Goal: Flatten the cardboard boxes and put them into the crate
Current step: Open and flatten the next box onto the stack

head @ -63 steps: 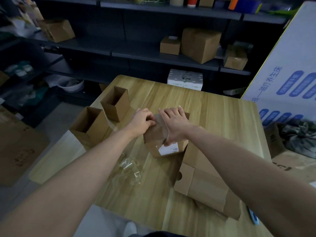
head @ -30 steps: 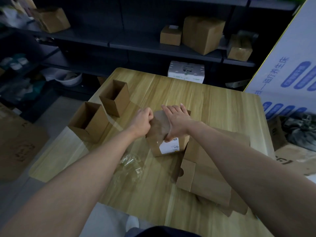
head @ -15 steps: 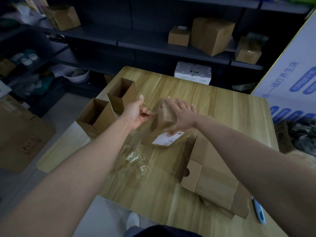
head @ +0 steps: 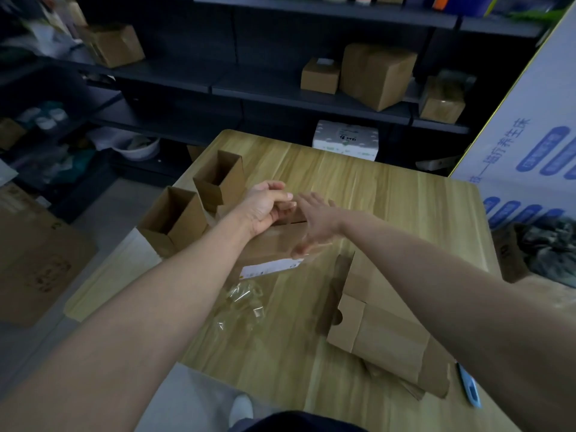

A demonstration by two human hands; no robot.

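A small brown cardboard box with a white label [head: 274,244] lies tilted and partly collapsed on the wooden table [head: 389,194]. My left hand [head: 265,207] curls its fingers around the box's far left edge. My right hand [head: 314,222] is blurred, fingers spread, with its palm against the box's top and the thumb at its near side. Two upright open-topped boxes [head: 174,219] [head: 221,179] stand at the table's left edge, just left of my left hand. A pile of flattened boxes [head: 389,335] lies under my right forearm. No crate is in view.
A wad of clear tape [head: 243,304] lies near the table's front. A blue cutter [head: 469,388] rests at the front right corner. Dark shelves [head: 311,98] holding boxes stand behind, a white box [head: 346,140] beyond the far edge, a large printed carton [head: 530,145] on the right.
The labelled box has gone from pressed under both hands to tipped up and folding flatter. My left hand has opened from a fist to grip its far edge; my right hand slid across its top.
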